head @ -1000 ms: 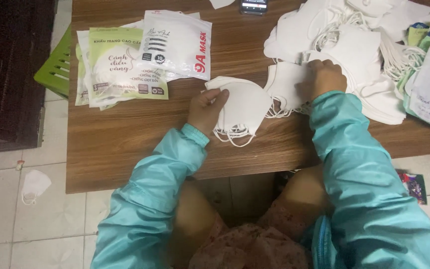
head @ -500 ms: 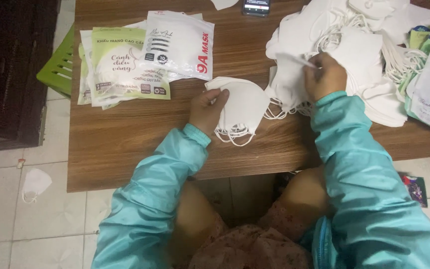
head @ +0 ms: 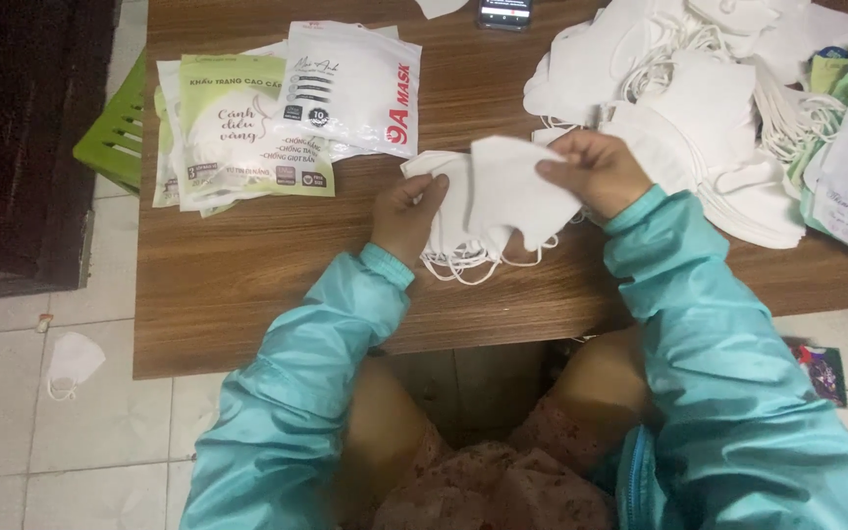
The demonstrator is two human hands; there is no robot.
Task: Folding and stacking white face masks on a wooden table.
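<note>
white mask point(head: 517, 196): folded, lifted just above the small stack, held by right hand point(head: 596, 172), fingers pinched on its top edge
mask stack point(head: 449, 221): on wooden bench point(head: 247, 265), ear loops trailing at front; left hand point(head: 406, 211) fingers closed on its left side
loose mask heap point(head: 699, 108): right, behind right hand
printed packets point(head: 267, 118): left on bench
phone point(head: 504, 12): top edge
floor: one mask point(head: 73, 361) lying left

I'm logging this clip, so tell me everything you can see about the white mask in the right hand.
The mask is plain white, of soft fabric-like material, folded flat into a broad angular shape. The right hand pinches its upper right edge and holds it tilted above the table. Its lower left overlaps a small stack of masks with thin white ear loops, which the left hand steadies. Its own loops cannot be told apart.
</note>
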